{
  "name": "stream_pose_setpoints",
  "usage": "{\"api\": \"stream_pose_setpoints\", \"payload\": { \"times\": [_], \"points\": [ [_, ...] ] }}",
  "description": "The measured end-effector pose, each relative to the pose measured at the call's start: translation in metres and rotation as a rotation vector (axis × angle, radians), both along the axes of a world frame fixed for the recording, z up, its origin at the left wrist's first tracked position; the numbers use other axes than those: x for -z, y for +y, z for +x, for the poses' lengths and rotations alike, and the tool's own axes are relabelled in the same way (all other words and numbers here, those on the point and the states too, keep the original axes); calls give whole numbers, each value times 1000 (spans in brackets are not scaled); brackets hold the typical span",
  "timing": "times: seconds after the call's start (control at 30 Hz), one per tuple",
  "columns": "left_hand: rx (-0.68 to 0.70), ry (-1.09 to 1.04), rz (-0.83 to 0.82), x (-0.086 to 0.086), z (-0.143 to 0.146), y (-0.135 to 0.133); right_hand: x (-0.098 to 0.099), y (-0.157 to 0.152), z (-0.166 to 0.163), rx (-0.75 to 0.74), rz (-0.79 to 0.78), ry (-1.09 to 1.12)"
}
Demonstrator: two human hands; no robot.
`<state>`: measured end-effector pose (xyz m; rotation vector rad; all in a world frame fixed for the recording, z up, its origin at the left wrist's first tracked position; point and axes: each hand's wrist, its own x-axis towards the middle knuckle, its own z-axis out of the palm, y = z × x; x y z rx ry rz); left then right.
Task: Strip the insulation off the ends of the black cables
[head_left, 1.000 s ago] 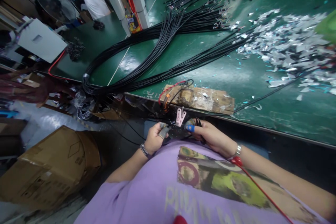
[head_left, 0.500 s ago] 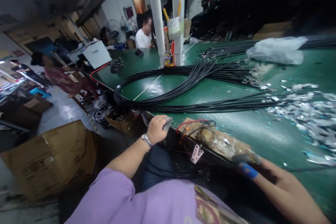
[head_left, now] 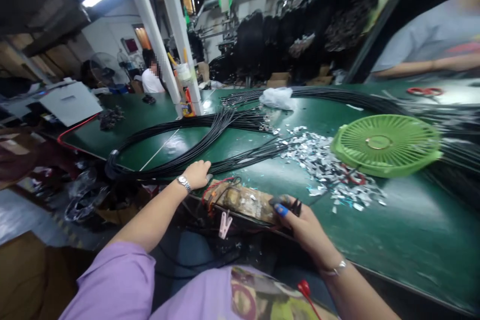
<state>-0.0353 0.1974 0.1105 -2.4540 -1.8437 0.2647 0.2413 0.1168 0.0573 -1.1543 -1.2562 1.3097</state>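
Observation:
My left hand (head_left: 198, 175), with a metal watch on the wrist, is closed at the near side of a long bundle of black cables (head_left: 240, 160). Its fingertips are partly hidden, so what they pinch cannot be made out. Over the right end of a worn cardboard-covered block (head_left: 255, 202) is my right hand (head_left: 296, 215), fingers closed around a small dark pointed tool (head_left: 296, 206). Blue tape wraps its thumb and grey covers show on its fingertips. Red and black wires (head_left: 213, 192) lie on the block's left end. A pink clip (head_left: 225, 225) hangs at the table edge.
Silvery scraps (head_left: 318, 160) are strewn over the green table (head_left: 405, 225). A green fan grille (head_left: 386, 142) stands on the right, near red-handled scissors (head_left: 425, 91). White posts (head_left: 180, 35) rise at the back. A co-worker in grey (head_left: 423, 35) sits across the table.
The view has swung right, bringing the green grille and the co-worker into sight. My left hand has moved up against the cables. My right hand has come up over the block's end.

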Motion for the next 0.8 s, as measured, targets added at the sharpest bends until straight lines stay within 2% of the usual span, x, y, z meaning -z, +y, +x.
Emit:
{"api": "stream_pose_setpoints", "payload": {
  "times": [0.2, 0.47, 0.57, 0.63, 0.7, 0.8],
  "points": [
    [7, 22, -33, -9, 6, 6, 6, 0, 2, -26, 36, 11],
    [-143, -148, 68, -38, -2, 23, 9, 0, 4, -37, -5, 31],
    [-174, -305, -47, -42, -8, 25, 7, 0, 3, -17, -18, 18],
    [-133, -526, -106, -39, -10, 25, 0, -2, 1, -13, -54, 8],
    [-86, -693, -42, -34, -11, 22, -10, -4, -1, -3, -95, -3],
    [-89, -854, 83, -25, -7, 14, -21, -8, -2, 39, -122, -40]
  ]
}}
